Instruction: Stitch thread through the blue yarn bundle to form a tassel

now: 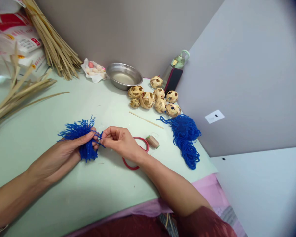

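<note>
On the tabletop (108, 200), right of the metal bowl (121, 86) and nearer the person, lies a blue skein (185, 133). Left of the bowl, also nearer, the left hand's (69, 152) grip clasps a yarn bundle (76, 130), probably light, soft, floppy, best held mid-length; the right hand's (122, 141) grip pinches thin strands (101, 135).

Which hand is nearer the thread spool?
Right. The right hand is a short way left of the thread spool; the left hand, holding the blue yarn bundle, is farther left.
</note>
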Demonstrator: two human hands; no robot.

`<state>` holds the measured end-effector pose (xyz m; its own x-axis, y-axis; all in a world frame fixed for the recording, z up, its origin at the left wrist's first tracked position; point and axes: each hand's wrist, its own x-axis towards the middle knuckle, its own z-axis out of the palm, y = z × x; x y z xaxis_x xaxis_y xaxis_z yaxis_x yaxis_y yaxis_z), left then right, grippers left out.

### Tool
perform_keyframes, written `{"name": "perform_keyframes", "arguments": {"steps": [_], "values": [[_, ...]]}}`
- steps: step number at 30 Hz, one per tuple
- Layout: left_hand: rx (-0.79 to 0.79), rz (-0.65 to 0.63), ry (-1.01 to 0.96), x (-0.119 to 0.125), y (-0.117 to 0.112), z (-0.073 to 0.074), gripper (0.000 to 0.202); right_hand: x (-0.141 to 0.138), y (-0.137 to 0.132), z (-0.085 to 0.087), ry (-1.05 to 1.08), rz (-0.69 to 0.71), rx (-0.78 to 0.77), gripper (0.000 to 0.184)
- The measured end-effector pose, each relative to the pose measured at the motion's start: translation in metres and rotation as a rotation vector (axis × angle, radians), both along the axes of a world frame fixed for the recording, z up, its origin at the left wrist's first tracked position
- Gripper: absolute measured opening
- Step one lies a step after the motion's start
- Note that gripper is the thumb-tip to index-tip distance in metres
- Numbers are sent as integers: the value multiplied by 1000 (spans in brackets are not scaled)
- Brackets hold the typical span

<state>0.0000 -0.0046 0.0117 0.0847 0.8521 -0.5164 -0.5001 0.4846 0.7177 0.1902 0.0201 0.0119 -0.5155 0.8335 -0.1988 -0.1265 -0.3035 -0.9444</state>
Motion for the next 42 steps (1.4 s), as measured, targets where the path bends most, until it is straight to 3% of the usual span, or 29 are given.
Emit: {"name": "perform_keyframes", "arguments": {"steps": [7,11,14,19,24,28,34,37,39,42], "values": [[24,35,-30,-4,3,-12,23,0,2,-2,3,-12,47,24],[20,43,-38,-2,4,-9,26,1,3,-1,35,-13,82,17],[57,64,-41,0,5,-5,26,0,3,0,71,-28,75,24],[41,18,37,4,1,0,48,-3,-2,2,161,-57,42,40],[42,60,110,7,-4,4,55,1,-4,10,184,55,75,38],[68,102,129,7,-2,2,49,8,-4,15,51,165,36,31],[60,63,186,5,-1,-2,50,9,-2,11,-205,-65,136,41],[34,55,233,7,-3,0,57,7,-3,10,-199,-14,142,44],[9,42,267,10,-3,3,60,7,-3,10,-224,16,170,40],[-36,-22,307,12,-3,10,59,9,-2,10,-405,-144,370,21]]}}
